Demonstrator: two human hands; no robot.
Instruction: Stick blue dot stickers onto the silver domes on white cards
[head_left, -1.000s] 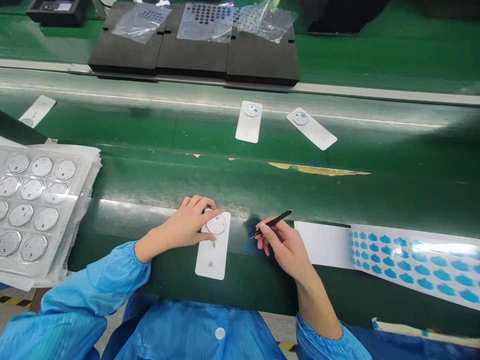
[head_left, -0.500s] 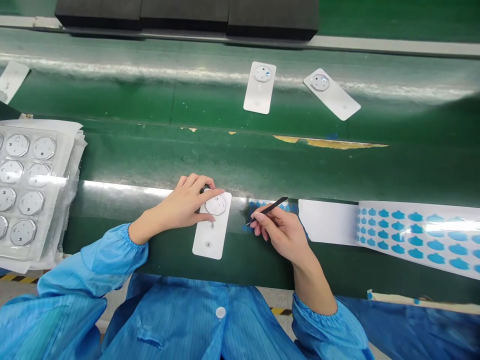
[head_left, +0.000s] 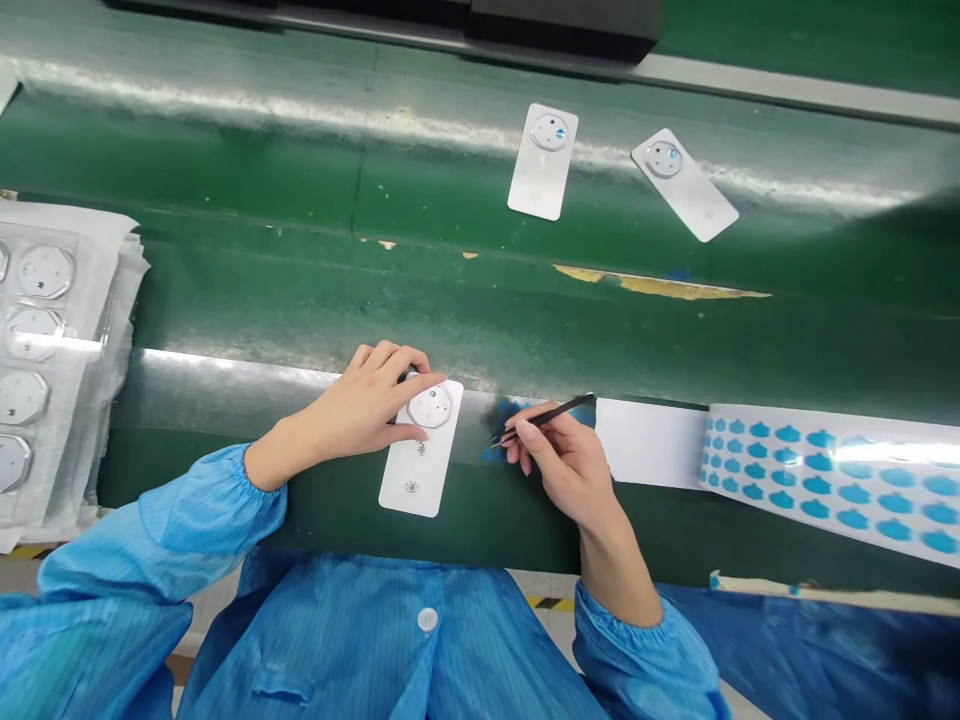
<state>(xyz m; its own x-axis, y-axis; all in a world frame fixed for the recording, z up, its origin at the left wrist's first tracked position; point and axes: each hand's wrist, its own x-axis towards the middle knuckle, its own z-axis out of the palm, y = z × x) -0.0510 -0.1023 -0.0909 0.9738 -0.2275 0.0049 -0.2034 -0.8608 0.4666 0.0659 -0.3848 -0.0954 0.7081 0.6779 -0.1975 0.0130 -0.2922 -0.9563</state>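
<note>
A flat white rounded panel [head_left: 415,478] with an octagonal disc [head_left: 433,408] near its top lies on the green table in front of me. My left hand [head_left: 379,395] grips its upper left side, thumb and index finger lying across the panel near the disc. A small dark thing beneath the index finger is mostly hidden. To the right, my right hand [head_left: 559,455] holds black tweezers [head_left: 551,414] in a closed grip, their tips pointing left. Those tips are over a clear strip with blue stickers [head_left: 491,450], partly covered by the hand.
A long sheet of blue stickers [head_left: 817,480] stretches right from its white backing [head_left: 649,440]. Stacked plastic trays of octagonal discs [head_left: 46,272] stand at left. Farther back lie two white panels [head_left: 544,175] [head_left: 694,195], before black blocks [head_left: 562,30].
The view has shifted slightly, moving the trays toward the left edge. My right hand has turned the tweezers a little flatter. My left hand stays on the panel.
</note>
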